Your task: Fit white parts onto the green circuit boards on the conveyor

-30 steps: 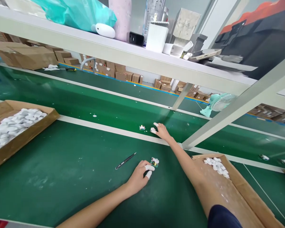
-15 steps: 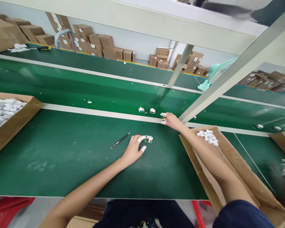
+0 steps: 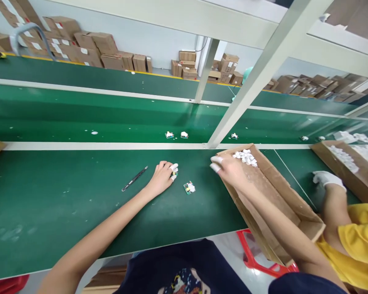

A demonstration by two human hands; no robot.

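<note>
Pinching small circuit board [image 3: 174,173] under capped fingertips, left hand [image 3: 163,178] rested on green worktop [image 3: 64,216]; tweezers [image 3: 135,178] lay near it. Right hand [image 3: 230,169] hung at cardboard tray [image 3: 272,196] rim, near white pieces [image 3: 244,157]; grip unclear. Second board [image 3: 189,188] lay between hands. Co-worker's gloved hand [image 3: 326,178] beside far tray [image 3: 363,183].

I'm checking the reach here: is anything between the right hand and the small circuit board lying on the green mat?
No, nothing visible stands in the way. Only bare green mat separates the right hand, at the edge of the cardboard tray, from the circuit board. The left hand lies beyond the board, not between them.
</note>
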